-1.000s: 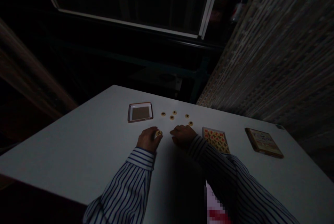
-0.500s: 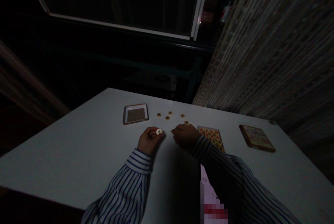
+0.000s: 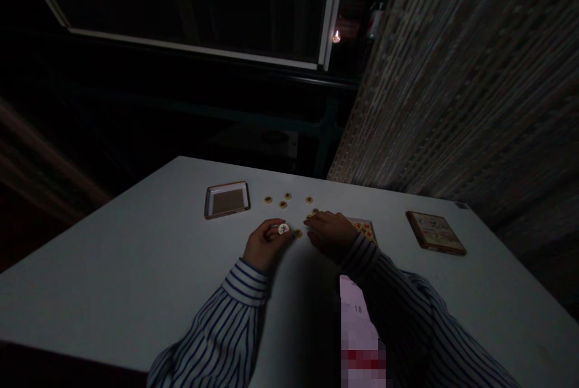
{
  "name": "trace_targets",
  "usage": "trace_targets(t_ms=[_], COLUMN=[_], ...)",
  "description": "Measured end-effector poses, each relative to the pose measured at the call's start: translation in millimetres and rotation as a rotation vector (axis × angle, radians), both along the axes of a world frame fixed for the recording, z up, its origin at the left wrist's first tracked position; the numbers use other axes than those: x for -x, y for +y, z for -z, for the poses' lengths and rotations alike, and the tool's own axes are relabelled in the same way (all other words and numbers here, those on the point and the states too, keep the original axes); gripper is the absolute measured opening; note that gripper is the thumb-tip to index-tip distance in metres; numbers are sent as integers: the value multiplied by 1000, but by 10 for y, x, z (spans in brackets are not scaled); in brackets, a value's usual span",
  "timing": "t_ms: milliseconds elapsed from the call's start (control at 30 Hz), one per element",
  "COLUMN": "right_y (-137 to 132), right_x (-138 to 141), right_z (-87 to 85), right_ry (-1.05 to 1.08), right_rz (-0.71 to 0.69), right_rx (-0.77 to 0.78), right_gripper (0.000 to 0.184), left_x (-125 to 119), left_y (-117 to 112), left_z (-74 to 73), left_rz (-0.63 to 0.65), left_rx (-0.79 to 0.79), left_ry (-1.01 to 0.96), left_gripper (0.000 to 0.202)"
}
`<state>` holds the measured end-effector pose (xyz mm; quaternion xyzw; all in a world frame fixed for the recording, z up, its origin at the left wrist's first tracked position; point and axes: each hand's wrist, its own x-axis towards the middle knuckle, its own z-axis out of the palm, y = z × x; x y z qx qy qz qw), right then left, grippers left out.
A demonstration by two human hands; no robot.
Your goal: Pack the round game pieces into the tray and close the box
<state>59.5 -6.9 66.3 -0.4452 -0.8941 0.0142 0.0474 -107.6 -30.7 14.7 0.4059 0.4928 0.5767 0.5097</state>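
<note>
Our left hand [image 3: 263, 247] has its grip nearly closed, pinching a xiangqi piece [image 3: 283, 229], inked face tilted toward us; round, it has no long axis. Another disc [image 3: 298, 234] shows at three o'clock. Our right hand [image 3: 333, 235] curls beyond; we cannot tell its hold. Loose discs [image 3: 283, 204] lie farther, at twelve o'clock, on the worktop [image 3: 149, 267].
</note>
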Motion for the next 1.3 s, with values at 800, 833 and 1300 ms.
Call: trace_targets(t_ms=[800, 833, 1300], right_y=[-42, -39, -60], right_x=[-690, -710, -841], right_z=[146, 152, 220], right_ry=[126, 134, 203], right_rz=[94, 85, 43], right_rx=[-51, -51, -45], right_gripper=[32, 32, 31], left_x=[-651, -676, -871], left_y=[112, 115, 162], left_z=[-67, -64, 2], left_rz=[141, 141, 262], left_rx=[98, 104, 127], left_ry=[-11, -13, -49], left_gripper=[34, 34, 34])
